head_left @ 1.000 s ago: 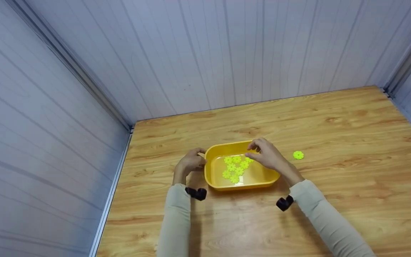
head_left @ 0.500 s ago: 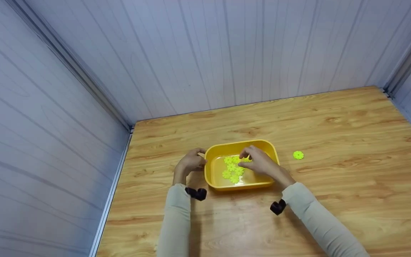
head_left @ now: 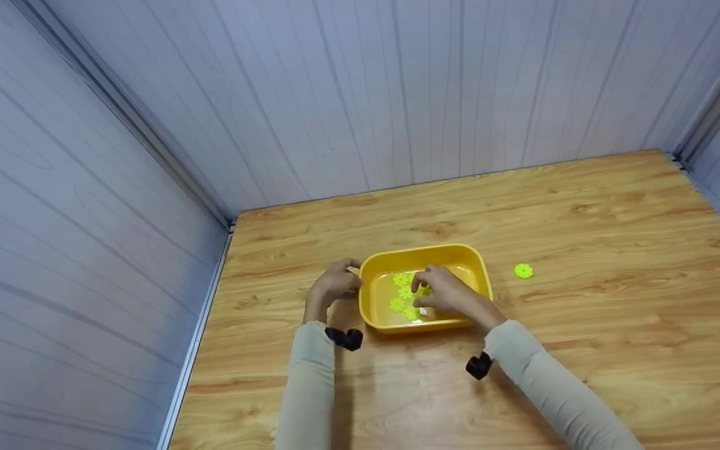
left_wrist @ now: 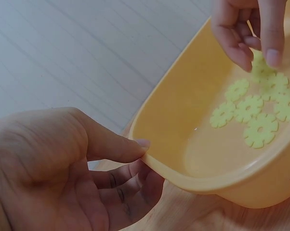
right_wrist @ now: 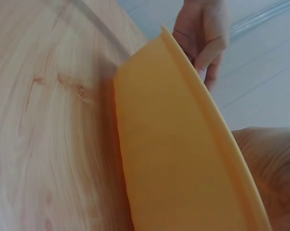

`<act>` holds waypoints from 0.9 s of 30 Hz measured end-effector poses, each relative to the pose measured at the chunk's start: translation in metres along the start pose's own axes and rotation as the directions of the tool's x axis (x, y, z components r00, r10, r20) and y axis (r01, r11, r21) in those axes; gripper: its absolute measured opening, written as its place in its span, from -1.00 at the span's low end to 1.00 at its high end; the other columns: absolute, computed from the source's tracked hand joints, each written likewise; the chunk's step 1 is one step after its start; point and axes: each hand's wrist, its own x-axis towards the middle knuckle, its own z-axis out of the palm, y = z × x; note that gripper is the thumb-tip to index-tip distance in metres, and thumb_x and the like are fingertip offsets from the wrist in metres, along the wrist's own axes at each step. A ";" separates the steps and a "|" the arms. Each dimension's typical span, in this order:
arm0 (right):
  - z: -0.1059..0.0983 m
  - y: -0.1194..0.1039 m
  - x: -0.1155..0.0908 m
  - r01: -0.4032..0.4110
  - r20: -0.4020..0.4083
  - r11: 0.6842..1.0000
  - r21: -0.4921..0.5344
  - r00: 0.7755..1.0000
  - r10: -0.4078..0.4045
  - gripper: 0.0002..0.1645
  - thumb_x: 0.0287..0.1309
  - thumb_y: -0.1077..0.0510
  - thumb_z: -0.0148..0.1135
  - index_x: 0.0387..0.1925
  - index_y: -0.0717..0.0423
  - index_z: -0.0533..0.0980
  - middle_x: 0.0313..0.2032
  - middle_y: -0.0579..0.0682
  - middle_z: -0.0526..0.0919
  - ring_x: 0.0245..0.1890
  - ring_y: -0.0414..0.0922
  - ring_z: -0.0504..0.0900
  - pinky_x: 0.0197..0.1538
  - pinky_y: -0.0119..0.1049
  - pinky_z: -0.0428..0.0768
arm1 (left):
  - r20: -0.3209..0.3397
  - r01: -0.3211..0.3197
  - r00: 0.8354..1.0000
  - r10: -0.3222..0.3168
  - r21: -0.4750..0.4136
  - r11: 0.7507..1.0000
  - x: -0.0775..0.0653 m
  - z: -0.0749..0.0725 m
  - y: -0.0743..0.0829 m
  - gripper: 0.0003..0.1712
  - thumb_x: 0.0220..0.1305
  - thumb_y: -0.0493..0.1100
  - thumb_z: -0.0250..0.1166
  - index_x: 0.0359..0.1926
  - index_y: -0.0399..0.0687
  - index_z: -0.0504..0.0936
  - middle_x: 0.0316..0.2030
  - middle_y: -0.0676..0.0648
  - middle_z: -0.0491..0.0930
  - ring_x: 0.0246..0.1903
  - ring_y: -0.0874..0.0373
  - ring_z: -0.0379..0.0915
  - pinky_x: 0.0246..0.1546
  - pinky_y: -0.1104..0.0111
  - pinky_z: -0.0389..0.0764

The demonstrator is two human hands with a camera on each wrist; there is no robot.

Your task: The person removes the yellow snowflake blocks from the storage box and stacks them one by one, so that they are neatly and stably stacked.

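A yellow plastic tub (head_left: 472, 251) holds several lime-yellow flower-shaped discs (left_wrist: 260, 131) lying flat on its floor. My left hand (head_left: 336, 282) pinches the left rim, thumb on top and fingers curled below, as the left wrist view shows. Inside the tub, my right hand (head_left: 447, 292) hovers low over the discs, with thumb and fingertips parted. In the left wrist view a blurred disc (left_wrist: 262, 67) shows between those fingertips; contact is unclear. The tub wall hides most of that hand in the right wrist view.
One loose lime-yellow disc (head_left: 524, 270) lies on the wood-grain tabletop (head_left: 616, 250), right of the tub. Pale panelled walls (head_left: 347, 94) border the table at the back and on both sides.
My right hand has moved left and toward me, from the tub's right end to over the discs. The left hand and tub have stayed in place.
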 end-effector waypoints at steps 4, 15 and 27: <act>0.003 -0.002 0.001 0.011 0.019 0.999 -0.037 1.000 -0.010 -0.74 0.06 0.09 0.39 -0.20 0.04 0.59 -0.17 0.04 0.46 -0.17 -0.05 0.38 -0.11 -0.14 0.43 | 0.002 -0.004 1.000 0.004 0.004 1.000 0.000 0.000 0.001 -0.52 0.21 -0.37 0.12 0.18 -0.16 0.40 -0.19 -0.20 0.54 -0.31 0.09 0.50 0.00 0.10 0.57; 0.010 -0.007 0.001 0.061 0.040 0.986 -0.152 0.998 -0.055 -0.73 -0.04 0.12 0.44 -0.23 -0.01 0.62 -0.16 0.02 0.43 -0.17 -0.05 0.33 -0.10 -0.14 0.38 | 0.008 0.006 1.000 -0.006 -0.018 1.000 0.000 0.000 0.001 -0.53 0.18 -0.39 0.10 0.15 -0.15 0.42 -0.27 -0.11 0.48 -0.34 0.11 0.50 -0.01 0.12 0.57; 0.014 -0.011 0.005 0.092 0.058 0.971 -0.220 0.995 -0.081 -0.67 -0.12 0.08 0.51 -0.24 0.01 0.63 -0.18 0.00 0.42 -0.19 -0.06 0.29 -0.11 -0.17 0.36 | -0.001 -0.004 1.000 0.004 -0.011 1.000 -0.001 -0.001 0.000 -0.54 0.19 -0.39 0.10 0.14 -0.15 0.42 -0.15 -0.21 0.51 -0.27 0.07 0.51 0.00 0.11 0.57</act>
